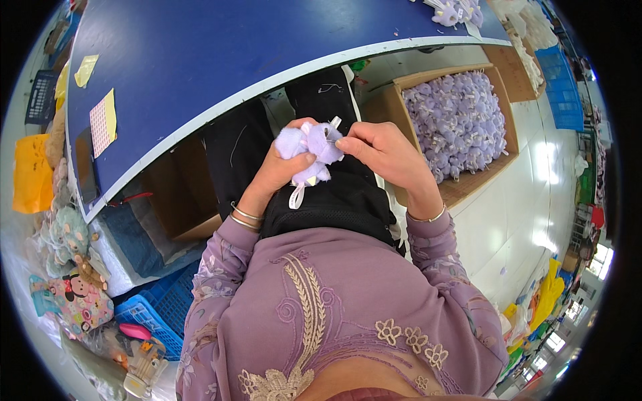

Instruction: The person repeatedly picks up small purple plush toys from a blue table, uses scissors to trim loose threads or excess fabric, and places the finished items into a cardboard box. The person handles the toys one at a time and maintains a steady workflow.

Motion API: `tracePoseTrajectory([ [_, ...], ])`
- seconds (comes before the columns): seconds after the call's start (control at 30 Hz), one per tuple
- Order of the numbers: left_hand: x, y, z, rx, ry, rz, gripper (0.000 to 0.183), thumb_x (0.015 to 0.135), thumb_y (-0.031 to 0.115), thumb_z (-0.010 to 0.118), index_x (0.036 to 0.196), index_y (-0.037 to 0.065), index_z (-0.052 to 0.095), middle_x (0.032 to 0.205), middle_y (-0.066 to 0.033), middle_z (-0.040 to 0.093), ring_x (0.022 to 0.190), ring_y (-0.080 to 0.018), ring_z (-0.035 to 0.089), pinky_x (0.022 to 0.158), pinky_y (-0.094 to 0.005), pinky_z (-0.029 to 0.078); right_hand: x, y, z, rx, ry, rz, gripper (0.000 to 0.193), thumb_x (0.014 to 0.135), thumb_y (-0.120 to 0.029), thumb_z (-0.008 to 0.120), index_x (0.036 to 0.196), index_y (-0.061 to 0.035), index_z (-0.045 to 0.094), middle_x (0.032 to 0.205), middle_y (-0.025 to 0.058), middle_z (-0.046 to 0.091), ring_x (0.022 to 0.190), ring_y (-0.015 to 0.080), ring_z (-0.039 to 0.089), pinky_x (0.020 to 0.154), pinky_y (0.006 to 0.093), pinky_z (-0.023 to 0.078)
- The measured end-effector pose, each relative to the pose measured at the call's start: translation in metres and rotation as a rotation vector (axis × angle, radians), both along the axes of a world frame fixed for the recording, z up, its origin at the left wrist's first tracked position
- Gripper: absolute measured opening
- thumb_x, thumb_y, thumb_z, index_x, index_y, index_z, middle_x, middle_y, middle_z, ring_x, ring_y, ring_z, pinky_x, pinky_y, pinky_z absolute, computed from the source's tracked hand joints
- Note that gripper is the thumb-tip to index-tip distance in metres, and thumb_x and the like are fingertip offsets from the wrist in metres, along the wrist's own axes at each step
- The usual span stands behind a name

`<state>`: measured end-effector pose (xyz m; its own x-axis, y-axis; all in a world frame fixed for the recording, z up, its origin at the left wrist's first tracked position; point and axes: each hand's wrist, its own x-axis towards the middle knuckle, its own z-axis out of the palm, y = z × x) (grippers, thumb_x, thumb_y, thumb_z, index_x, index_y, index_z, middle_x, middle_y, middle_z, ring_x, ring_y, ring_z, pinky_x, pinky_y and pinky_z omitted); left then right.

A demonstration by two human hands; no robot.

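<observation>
Above my lap, my left hand (273, 170) is closed around a small lilac plush toy (324, 148). Its thumb presses across the fuzzy body. A white loop tag (296, 196) hangs from the toy's lower end, and a small white label sticks up at its top. From the right, my right hand (384, 152) meets the toy with thumb and forefinger pinched together at its edge. A thin dark line shows on the plush beside those fingertips; what exactly they pinch is too small to tell.
A blue table (200, 53) curves ahead, bearing more lilac plush toys (456, 12) at its far right. Right of my legs stands a cardboard box (480, 176) full of similar pieces. On the left are a phone (85, 164), a blue crate (144, 321) and assorted plush toys (72, 230).
</observation>
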<state>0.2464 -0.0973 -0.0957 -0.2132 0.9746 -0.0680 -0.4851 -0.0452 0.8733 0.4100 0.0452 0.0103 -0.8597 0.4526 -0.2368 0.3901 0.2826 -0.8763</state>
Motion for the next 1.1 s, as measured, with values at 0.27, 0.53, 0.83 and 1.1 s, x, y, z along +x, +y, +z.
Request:
tracePoseTrajectory([
  [0.27, 0.000, -0.001, 0.002, -0.002, -0.010, 0.002, 0.057, 0.078, 0.016, 0.073, 0.129, 0.006, 0.050, 0.115, -0.0041, 0.059, 0.106, -0.0139, 0.058, 0.092, -0.0317, 0.047, -0.002, -0.001, 0.001, -0.019, 0.024, -0.013, 0.031, 0.092, -0.024, 0.064, 0.077, 0.0026, 0.060, 0.057, 0.0034, 0.047, 0.055, 0.0075, 0.039, 0.048, 0.0286, 0.033],
  [0.53, 0.000, 0.000, 0.002, 0.013, 0.004, -0.006, 0.055, 0.079, 0.015, 0.072, 0.129, 0.007, 0.050, 0.115, -0.0042, 0.059, 0.106, -0.0140, 0.057, 0.092, -0.0322, 0.047, 0.004, 0.003, -0.008, -0.214, 0.215, -0.303, 0.025, 0.092, -0.022, 0.063, 0.085, 0.0017, 0.062, 0.065, -0.0026, 0.052, 0.062, 0.0041, 0.041, 0.052, 0.0250, 0.035],
  [0.83, 0.000, -0.001, 0.003, -0.016, 0.027, -0.035, 0.055, 0.078, 0.012, 0.071, 0.129, 0.006, 0.049, 0.116, -0.0050, 0.059, 0.107, -0.0141, 0.057, 0.093, -0.0322, 0.047, -0.014, -0.003, -0.010, 0.092, 0.237, -0.261, 0.018, 0.085, -0.016, 0.070, 0.088, 0.0006, 0.063, 0.067, 0.0028, 0.057, 0.064, 0.0059, 0.051, 0.059, 0.0236, 0.043],
  [1.1, 0.001, 0.005, 0.000, -0.081, 0.009, 0.004, 0.054, 0.081, 0.012, 0.070, 0.130, 0.005, 0.049, 0.116, -0.0054, 0.059, 0.106, -0.0144, 0.057, 0.092, -0.0327, 0.048, 0.006, 0.033, -0.015, 0.260, 0.349, -0.526, 0.022, 0.085, -0.016, 0.070, 0.097, 0.0006, 0.064, 0.068, 0.0013, 0.056, 0.064, 0.0064, 0.047, 0.059, 0.0245, 0.042],
])
